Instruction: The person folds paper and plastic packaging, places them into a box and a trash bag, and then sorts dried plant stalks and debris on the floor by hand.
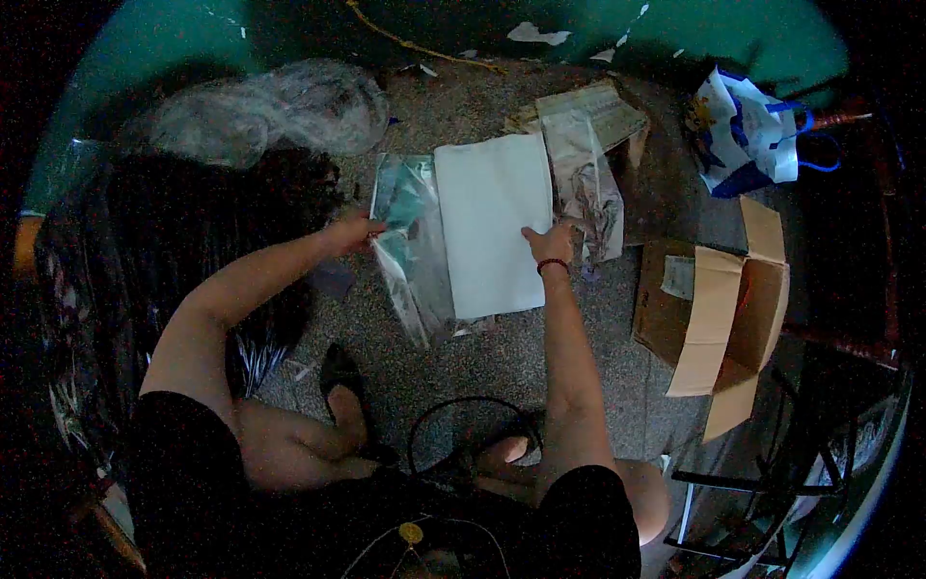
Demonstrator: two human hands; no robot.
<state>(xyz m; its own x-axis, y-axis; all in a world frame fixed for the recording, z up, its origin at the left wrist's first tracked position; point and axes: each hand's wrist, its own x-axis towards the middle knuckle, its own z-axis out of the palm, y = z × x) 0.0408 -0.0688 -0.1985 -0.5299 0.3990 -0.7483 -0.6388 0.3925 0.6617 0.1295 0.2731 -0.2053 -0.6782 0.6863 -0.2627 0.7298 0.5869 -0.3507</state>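
Observation:
A white rectangular folded sheet or pad, its material unclear, lies flat on the floor in front of me. Clear plastic film spreads along its left side, and its outer edge is pinched by my left hand. On the sheet's right edge rests my right hand, thumb apart from the fingers and lying on the white surface. The fingertips point toward more crinkled clear plastic on the right and are partly hard to make out.
An open cardboard box stands at right, below a blue-and-white bag. Bundled clear plastic lies at back left, beside a dark heap. Flattened packaging lies behind the sheet. A black metal frame is at lower right.

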